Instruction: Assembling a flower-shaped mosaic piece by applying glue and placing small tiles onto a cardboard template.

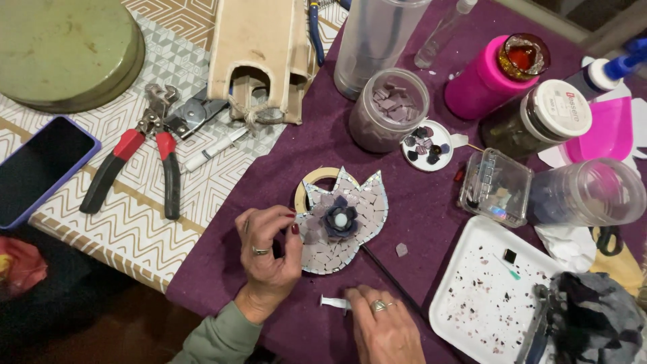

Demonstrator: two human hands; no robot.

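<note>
left hand [269,249]: ring, dark red nails, green sleeve | right hand [384,330]: silver ring

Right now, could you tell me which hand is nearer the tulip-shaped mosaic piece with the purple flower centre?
The left hand: its fingertips touch the mosaic piece at its left edge. The right hand rests below it, apart, on a small white syringe.

I see matt tile bits on the mosaic [340,222]. At two o'clock, clear plastic jars [389,108]; underneath, purple cloth [418,229].
</note>
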